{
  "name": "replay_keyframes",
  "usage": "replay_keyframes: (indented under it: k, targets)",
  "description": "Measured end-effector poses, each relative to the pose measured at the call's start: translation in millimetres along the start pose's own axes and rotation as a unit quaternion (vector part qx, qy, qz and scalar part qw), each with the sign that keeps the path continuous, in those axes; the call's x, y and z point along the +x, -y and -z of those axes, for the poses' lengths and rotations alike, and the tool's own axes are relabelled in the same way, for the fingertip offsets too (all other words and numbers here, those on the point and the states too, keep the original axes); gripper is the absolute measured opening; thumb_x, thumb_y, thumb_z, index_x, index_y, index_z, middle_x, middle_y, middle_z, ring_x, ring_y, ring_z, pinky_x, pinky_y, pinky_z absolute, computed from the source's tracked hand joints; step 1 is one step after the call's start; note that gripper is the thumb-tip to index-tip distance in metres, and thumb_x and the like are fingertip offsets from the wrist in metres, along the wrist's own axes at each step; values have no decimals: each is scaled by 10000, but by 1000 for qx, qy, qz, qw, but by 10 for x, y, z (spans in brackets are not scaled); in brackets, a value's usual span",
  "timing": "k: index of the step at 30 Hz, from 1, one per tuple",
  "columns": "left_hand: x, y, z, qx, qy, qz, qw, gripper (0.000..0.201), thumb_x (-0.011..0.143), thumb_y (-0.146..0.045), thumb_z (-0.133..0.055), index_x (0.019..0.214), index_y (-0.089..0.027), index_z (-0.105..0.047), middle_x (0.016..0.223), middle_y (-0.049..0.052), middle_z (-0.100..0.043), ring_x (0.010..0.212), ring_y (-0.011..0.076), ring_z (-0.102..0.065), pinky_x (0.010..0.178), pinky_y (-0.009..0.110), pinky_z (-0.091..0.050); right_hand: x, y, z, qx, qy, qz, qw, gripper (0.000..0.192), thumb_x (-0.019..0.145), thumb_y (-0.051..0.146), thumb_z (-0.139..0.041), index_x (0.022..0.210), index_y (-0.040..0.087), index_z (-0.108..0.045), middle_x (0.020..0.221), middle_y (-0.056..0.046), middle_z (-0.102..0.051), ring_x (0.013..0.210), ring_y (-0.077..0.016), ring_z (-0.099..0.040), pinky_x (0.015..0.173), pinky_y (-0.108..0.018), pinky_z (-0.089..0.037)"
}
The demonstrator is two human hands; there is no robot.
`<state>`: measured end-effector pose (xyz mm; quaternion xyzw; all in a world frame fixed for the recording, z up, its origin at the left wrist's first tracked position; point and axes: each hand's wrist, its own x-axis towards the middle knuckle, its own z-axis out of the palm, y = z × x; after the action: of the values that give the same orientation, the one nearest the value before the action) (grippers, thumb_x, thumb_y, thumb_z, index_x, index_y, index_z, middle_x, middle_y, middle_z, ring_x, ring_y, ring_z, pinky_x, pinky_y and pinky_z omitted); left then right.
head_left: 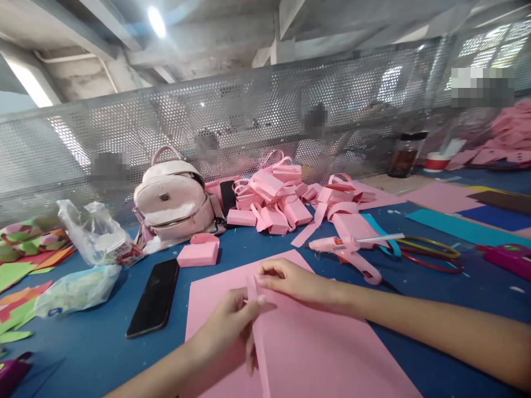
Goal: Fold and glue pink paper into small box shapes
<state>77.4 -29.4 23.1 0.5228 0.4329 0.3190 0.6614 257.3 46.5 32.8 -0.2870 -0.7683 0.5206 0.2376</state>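
Observation:
A long, narrow pink paper strip stands between my hands, above a large pink paper sheet on the blue table. My left hand is closed on the strip's upper part, thumb on the near face and some fingers behind it. Further up, my right hand pinches the strip's far end between thumb and fingertips. Just beyond the sheet's left corner sits a small folded pink paper box. To the right of my right hand lies a pink glue gun with a glue stick in its back.
A black phone and plastic bags lie on the left. Behind stand a pale backpack and a heap of pink paper boxes. Rings of tape and a dark jar are on the right, before a perforated metal screen.

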Motion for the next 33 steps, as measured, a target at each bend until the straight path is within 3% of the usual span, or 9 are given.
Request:
replay_keyframes:
  k: [7, 15, 25, 33]
  targets:
    - [188, 143, 282, 8, -12, -38, 999, 470, 899, -652, -576, 826, -195, -497, 443, -72, -528, 348, 116, -564, 367, 177, -456, -3, -131, -2, 20, 30, 4, 999, 161, 929, 331, -576, 882, 180, -601, 859, 4, -587, 837, -167, -551, 768, -262, -417]
    - [182, 184, 293, 52, -7, -38, 998, 464, 905, -648, -572, 827, -198, -489, 467, -63, -538, 373, 103, -562, 372, 148, -386, -30, -175, -49, 3, 40, -8, 999, 198, 936, 300, -541, 801, 168, -601, 767, 10, -556, 759, -155, -511, 703, -258, -383]
    - [172, 162, 288, 69, -16, -25, 997, 469, 891, -633, -601, 761, -196, -493, 462, -52, -532, 378, 99, -546, 395, 160, -357, -20, -152, -41, -2, 51, -53, 997, 204, 909, 304, -544, 772, 163, -595, 705, 19, -498, 683, -140, -436, 631, -263, -337]
    - [166, 160, 287, 72, -13, -33, 997, 472, 906, -623, -587, 758, -183, -501, 473, -44, -543, 399, 94, -564, 422, 158, -375, -7, -161, -35, -2, 54, -52, 997, 186, 904, 285, -564, 775, 159, -612, 694, 26, -485, 678, -133, -423, 621, -254, -327]
